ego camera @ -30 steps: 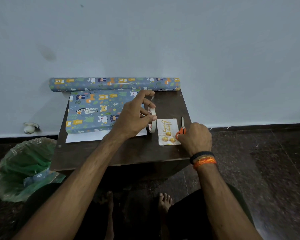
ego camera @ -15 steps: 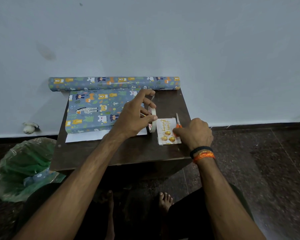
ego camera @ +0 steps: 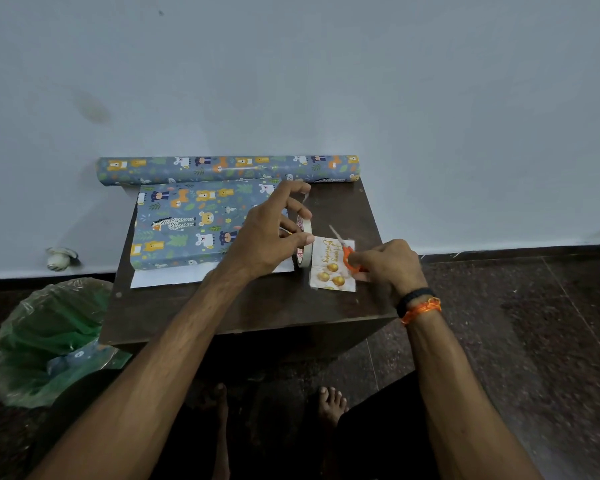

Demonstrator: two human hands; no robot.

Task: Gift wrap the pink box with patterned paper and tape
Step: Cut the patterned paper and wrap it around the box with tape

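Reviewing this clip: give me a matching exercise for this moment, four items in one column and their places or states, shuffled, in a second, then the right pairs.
Things:
1. tape roll
2. scissors
3. paper roll
4. greeting card

Places or states:
A. lies flat on the table, right of the tape
B. lies along the table's far edge, by the wall
C. stands on edge, held by the left hand
D. gripped by the right hand, blades pointing away from the person

Pairs: 1-C, 2-D, 3-B, 4-A
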